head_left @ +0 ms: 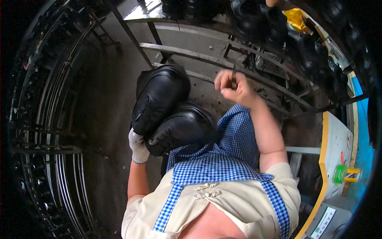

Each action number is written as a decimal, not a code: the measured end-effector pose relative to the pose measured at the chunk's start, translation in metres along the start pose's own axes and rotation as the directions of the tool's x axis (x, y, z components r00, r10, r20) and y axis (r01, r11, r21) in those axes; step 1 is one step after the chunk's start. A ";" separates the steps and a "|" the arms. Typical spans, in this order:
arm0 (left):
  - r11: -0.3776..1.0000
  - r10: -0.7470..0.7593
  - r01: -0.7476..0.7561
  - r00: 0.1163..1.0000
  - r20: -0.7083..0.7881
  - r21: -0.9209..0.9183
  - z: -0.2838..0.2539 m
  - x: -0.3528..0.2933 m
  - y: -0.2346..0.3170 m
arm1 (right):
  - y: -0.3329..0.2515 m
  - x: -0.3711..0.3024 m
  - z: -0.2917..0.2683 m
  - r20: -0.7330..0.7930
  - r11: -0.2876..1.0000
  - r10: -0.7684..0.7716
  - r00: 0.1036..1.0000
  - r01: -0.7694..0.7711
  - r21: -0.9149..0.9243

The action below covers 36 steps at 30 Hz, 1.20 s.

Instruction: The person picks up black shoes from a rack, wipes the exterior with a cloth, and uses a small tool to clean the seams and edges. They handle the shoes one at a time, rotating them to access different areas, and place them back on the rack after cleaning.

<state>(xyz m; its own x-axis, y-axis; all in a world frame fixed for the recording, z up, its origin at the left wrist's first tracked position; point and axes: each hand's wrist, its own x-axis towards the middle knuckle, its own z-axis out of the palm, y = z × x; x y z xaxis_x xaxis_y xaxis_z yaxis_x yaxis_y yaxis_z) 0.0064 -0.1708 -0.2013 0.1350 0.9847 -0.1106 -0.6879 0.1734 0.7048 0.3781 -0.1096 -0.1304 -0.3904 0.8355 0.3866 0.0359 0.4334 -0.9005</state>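
My left hand [138, 147], in a white knit glove, grips a pair of black lace-up shoes from below and the near side. One black shoe [164, 93] points away with its rounded toe up. The other black shoe [184, 126] lies beside it, nearer my lap and touching it. Most of the gloved fingers are hidden behind the shoes. My bare right hand [237, 89] is raised to the right of the shoes, apart from them, with fingers curled toward the thumb. Something small and dark shows at those fingers, too blurred to name.
A metal rack [187, 51] crosses ahead, with several black shoes [274, 24] and a yellow bag [296, 20] above. More metal racking [63, 175] stands left. At right are a white panel [336, 139] with a yellow edge, a green container [339, 174] and a grey box [330, 219].
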 end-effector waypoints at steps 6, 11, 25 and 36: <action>0.521 0.458 -0.422 0.872 0.174 0.742 -0.019 0.027 0.026 | 0.084 -0.053 0.004 -0.219 0.715 0.304 0.927 -0.374 -0.591; 0.538 0.522 -0.387 0.850 0.064 0.749 0.014 0.095 0.093 | 0.136 -0.094 0.013 -0.362 0.689 0.323 0.874 -0.479 -0.544; -0.618 0.461 0.110 0.852 0.246 0.778 0.167 0.327 0.202 | 0.130 -0.095 0.016 -0.462 0.631 0.384 0.799 -0.592 -0.501; -0.623 0.458 0.088 0.847 0.271 0.778 0.193 0.475 0.219 | 0.133 -0.090 0.018 -0.487 0.708 0.313 0.815 -0.542 -0.453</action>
<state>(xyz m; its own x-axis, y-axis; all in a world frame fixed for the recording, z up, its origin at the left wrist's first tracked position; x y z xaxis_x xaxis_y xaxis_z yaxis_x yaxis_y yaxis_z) 0.0581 0.3307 0.0358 -0.0072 0.9079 0.4192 0.9947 -0.0366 0.0965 0.4013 -0.1333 -0.2883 0.1413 0.9813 0.1309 0.6538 0.0068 -0.7566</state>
